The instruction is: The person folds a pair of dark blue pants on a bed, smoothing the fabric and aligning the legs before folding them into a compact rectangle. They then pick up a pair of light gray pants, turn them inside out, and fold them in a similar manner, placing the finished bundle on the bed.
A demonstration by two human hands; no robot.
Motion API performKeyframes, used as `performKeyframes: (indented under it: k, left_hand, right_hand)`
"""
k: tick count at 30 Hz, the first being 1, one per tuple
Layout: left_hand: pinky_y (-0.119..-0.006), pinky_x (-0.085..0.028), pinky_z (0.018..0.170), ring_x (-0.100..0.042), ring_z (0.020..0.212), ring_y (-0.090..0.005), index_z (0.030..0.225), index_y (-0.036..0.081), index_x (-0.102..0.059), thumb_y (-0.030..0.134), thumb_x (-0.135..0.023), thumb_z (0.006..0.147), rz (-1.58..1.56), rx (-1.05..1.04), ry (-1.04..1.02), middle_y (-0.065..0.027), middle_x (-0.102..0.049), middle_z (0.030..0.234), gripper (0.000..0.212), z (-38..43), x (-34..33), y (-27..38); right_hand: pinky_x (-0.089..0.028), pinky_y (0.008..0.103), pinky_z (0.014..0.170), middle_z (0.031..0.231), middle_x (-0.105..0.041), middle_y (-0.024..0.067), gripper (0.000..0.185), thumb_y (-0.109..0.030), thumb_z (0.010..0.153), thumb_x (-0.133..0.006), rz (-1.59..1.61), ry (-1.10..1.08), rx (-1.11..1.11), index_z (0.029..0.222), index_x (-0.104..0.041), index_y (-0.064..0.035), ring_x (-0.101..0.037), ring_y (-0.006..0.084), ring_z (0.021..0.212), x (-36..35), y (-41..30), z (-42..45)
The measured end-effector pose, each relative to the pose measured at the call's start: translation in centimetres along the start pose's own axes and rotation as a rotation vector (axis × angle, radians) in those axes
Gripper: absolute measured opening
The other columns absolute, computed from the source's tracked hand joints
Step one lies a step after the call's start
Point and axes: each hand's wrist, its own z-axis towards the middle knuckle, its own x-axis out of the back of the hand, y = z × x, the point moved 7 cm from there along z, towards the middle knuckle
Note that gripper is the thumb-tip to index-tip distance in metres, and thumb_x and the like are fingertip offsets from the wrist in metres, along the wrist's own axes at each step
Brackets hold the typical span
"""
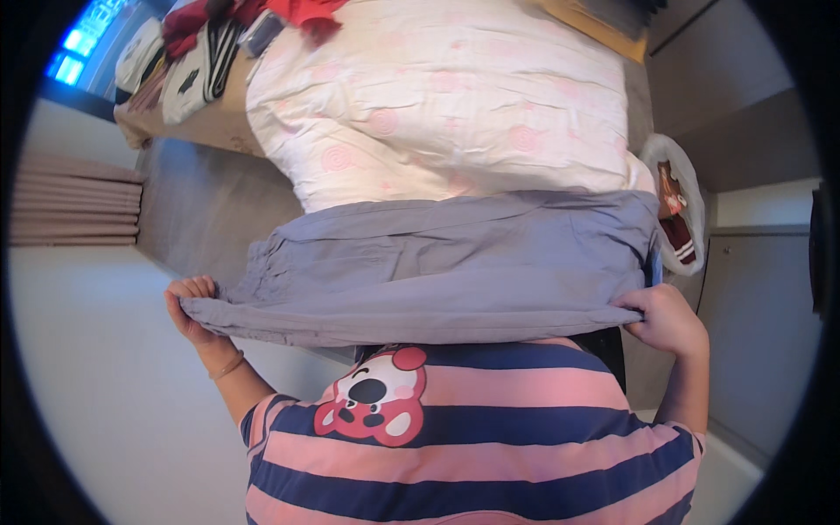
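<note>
A pair of grey trousers (433, 262) is stretched sideways in front of my body, its near edge pulled nearly straight. My left hand (192, 308) grips the near corner at the gathered, elastic-looking end. At the opposite end, my right hand (659, 318) pinches the near corner of the cloth between thumb and fingers. The far side of the trousers overlaps the near edge of a white quilt (453, 111) with pink printed patterns. Folds hide part of the garment's shape.
Folded clothes (197, 79) and a red garment (308, 16) lie at the far left. A clear plastic bag (689, 249) with brown and maroon items stands right of the quilt. At the far right is a yellowish-brown item (597, 26) under dark cloth. A pinkish curtain (79, 203) hangs left.
</note>
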Motion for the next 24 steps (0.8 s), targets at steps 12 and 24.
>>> performKeyframes:
  k: [12,24]
  left_hand:
    - [-0.029,-0.047,0.078,-0.06,0.086,-0.019,0.107,0.002,-0.066,0.021,-0.068,0.086,1.327,0.498,-0.51,-0.0116,-0.064,0.096,0.028,-0.8,-9.3,-7.6]
    - [-0.038,-0.046,0.082,-0.055,0.093,-0.0317,0.103,0.006,-0.068,0.017,-0.075,0.075,1.37,-0.15,-0.642,-0.0141,-0.059,0.096,0.031,1.7,-19.0,-9.9]
  right_hand:
    - [-0.047,0.0302,0.066,0.086,-0.066,0.0108,0.027,-0.004,0.062,-0.057,0.468,0.321,0.554,0.086,-0.069,-0.0003,-0.06,0.0257,0.072,3.5,-2.5,-8.1]
    - [-0.049,0.0284,0.079,0.097,-0.065,0.0075,0.029,-0.019,0.09,-0.062,0.656,0.649,-0.135,0.113,-0.062,-0.0013,-0.062,0.0155,0.09,1.2,13.3,-1.0]
